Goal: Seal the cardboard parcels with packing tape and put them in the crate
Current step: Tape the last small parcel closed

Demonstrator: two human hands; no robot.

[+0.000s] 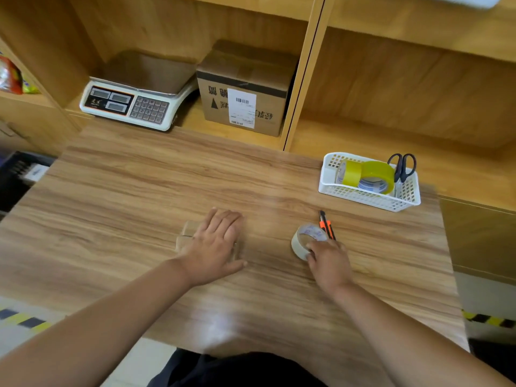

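Note:
A small cardboard parcel [186, 235] lies on the wooden table [125, 196], mostly hidden under my left hand [216, 244], which rests flat on top of it with straight fingers. To the right, a roll of clear packing tape [305, 237] sits on the table. My right hand [329, 261] grips the roll's near edge with curled fingers. An orange and black utility knife [326, 224] lies just behind the roll.
A white basket [368, 198] at the table's right back holds yellow tape rolls [372, 174] and scissors [403, 166]. On the shelf behind stand a weighing scale [131, 104] and a larger labelled cardboard box [245, 90]. A dark crate [19, 174] sits left of the table.

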